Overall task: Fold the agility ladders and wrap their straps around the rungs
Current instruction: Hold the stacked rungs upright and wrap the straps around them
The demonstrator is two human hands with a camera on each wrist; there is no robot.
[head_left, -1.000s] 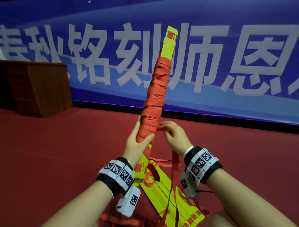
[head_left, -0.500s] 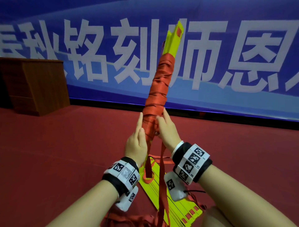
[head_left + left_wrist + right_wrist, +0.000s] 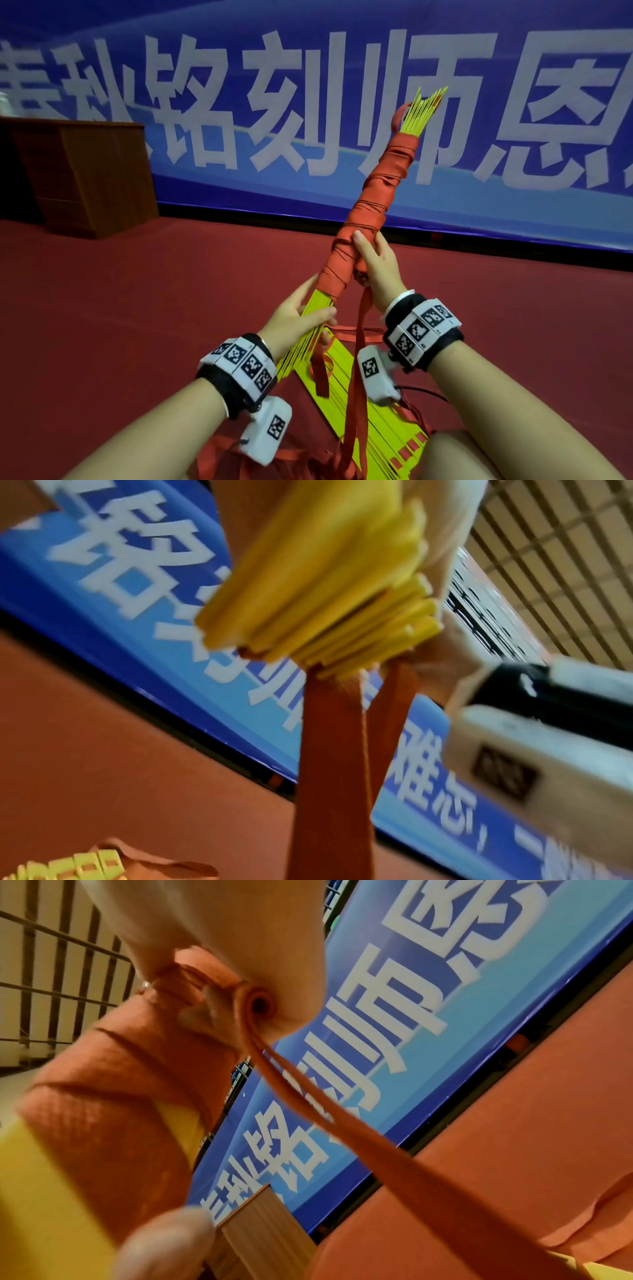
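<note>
Overhead, the bundled rungs [image 3: 368, 219] slant up-right above the floor [image 3: 137, 308]; left hand [image 3: 294, 318] grips their bare end, right hand [image 3: 375, 263] pinches the strap [image 3: 308, 1110], rolled in the right-wrist view.

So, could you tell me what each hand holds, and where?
Left hand grips the rung bundle at its bare yellow lower end; right hand pinches the strap against the wrapped middle.

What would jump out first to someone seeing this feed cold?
The bundle of yellow rungs, wound in orange strap and held up slantwise mid-frame before the blue banner. The left hand grips its bare yellow lower end; the right hand holds the wrapped part with the loose strap trailing down to a second ladder on the red floor.
</note>
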